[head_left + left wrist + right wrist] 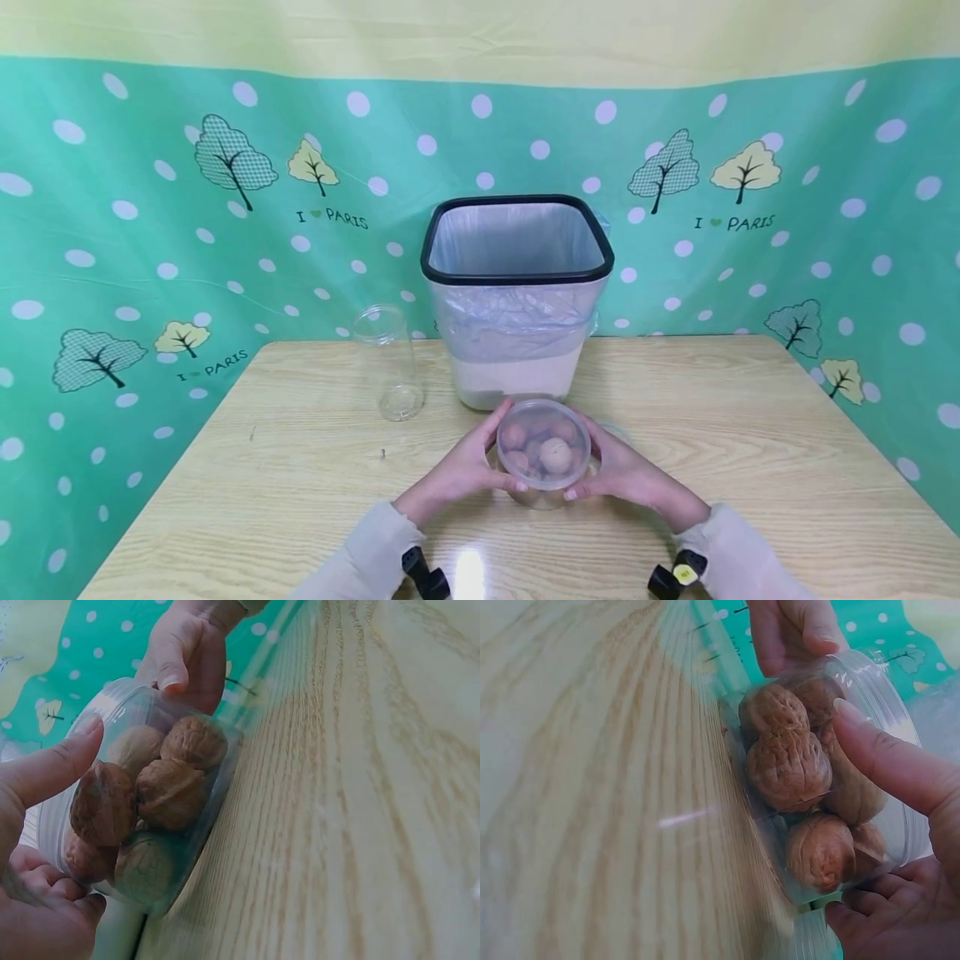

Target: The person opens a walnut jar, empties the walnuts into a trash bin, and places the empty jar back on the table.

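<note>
Both hands, left hand and right hand, grip a clear tub of walnuts with curled fingers near the desk's front edge.

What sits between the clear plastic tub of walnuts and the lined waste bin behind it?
Only bare wooden tabletop, seen in the head view: a short stretch separates the walnut tub from the bin.

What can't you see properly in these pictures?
- Bottom of the round clear plastic tub of brown walnuts: head view, covered by the left hand and right hand.
- How many walnuts: every view, some sit behind others.
- Inside of the white bin with a black rim: head view, only the upper liner shows.
- Tall clear empty jar: head view, too see-through to show its edges well.
</note>
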Demonstrator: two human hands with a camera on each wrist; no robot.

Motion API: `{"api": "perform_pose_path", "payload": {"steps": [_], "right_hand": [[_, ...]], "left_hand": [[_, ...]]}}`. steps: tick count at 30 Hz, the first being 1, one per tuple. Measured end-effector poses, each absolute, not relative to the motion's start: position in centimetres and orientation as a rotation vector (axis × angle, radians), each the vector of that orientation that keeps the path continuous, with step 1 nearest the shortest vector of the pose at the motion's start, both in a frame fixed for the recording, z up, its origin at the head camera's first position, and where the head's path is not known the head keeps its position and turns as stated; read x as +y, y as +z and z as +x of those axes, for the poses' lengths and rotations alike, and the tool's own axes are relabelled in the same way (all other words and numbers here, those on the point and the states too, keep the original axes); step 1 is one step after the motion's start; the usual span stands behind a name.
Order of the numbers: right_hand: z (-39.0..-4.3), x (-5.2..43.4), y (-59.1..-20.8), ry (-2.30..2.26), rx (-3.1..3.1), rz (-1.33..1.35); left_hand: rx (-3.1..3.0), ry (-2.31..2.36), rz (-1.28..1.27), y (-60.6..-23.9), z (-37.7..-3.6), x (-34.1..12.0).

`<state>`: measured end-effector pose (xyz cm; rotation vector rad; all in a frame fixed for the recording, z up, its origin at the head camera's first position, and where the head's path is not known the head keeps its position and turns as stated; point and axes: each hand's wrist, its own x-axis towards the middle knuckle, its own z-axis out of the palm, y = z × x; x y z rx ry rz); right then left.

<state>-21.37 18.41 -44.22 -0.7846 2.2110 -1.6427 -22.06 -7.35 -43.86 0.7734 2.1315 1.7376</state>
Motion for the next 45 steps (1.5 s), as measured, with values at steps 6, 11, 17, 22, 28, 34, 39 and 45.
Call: {"api": "perform_pose_path", "payload": {"steps": [6,11,17,22,28,34,39,45], "right_hand": [[-21.3,18.2,-43.9,-1.675,2.253,-0.833],[-21.3,18.0,-42.9,-1.682,2.291,-0.867],[-21.5,17.5,-41.3,-1.728,2.272,-0.873],[-21.5,17.0,-40.2,-1.801,2.203,-0.859],[-21.6,16.3,-38.8,-1.876,2.111,-0.89],[-21.4,15.8,-37.2,-1.842,2.133,-0.995],[-21.2,15.3,-36.2,-1.81,2.213,-1.009],[-20.6,14.9,-35.3,-1.811,2.292,-0.92]], "left_hand": [[2.153,1.728,0.777,-43.4,-22.0,-7.5],[2.19,1.729,0.809,-42.2,-21.9,-8.0],[2.267,1.706,0.875,-40.5,-22.0,-8.6],[2.29,1.694,0.927,-38.9,-22.0,-9.1],[2.294,1.671,0.976,-36.9,-21.9,-9.9],[2.26,1.68,1.01,-35.4,-21.6,-10.3],[2.281,1.711,0.985,-34.6,-21.4,-10.2],[2.334,1.747,0.895,-33.7,-20.9,-9.7]]}}
